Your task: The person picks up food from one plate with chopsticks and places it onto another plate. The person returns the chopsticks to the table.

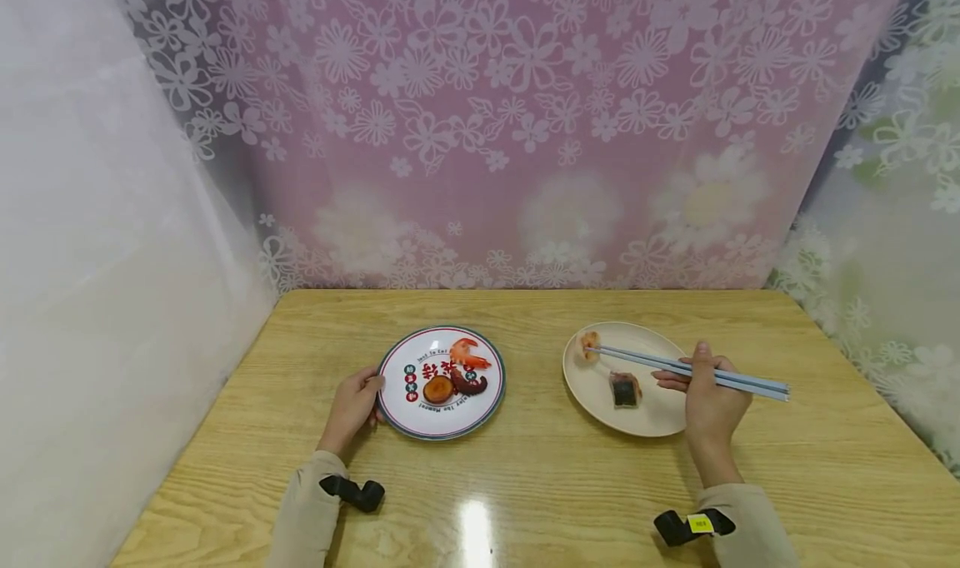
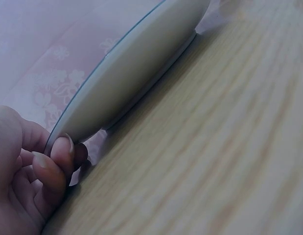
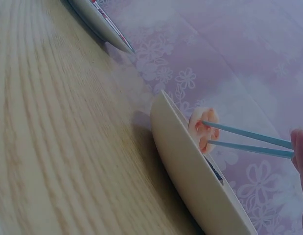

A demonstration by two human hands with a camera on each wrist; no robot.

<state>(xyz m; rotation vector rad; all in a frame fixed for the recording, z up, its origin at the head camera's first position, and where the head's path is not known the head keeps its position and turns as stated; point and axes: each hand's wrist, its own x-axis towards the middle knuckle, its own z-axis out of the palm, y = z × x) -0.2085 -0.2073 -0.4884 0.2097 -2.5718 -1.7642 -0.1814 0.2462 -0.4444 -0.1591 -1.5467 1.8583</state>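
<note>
My left hand (image 1: 354,408) pinches the left rim of a white plate (image 1: 405,360) with a teal and red edge and printed characters. In the left wrist view, thumb and fingers grip that plate's rim (image 2: 117,73). On it lie an orange shrimp (image 1: 470,354), a dark red octopus tentacle (image 1: 469,382) and a round brown piece (image 1: 438,390). My right hand (image 1: 712,406) holds a pair of light blue chopsticks (image 1: 645,358). Their tips touch a pink-orange food piece (image 3: 202,129) at the left side of a cream plate (image 1: 592,397). A seaweed-wrapped piece (image 1: 624,391) lies on this plate too.
Both plates stand on a wooden table (image 1: 525,485), with a gap between them. A flowered pink curtain (image 1: 487,176) hangs behind the far edge. White sheeting (image 1: 112,260) closes the left side, and a flowered cloth (image 1: 900,260) the right.
</note>
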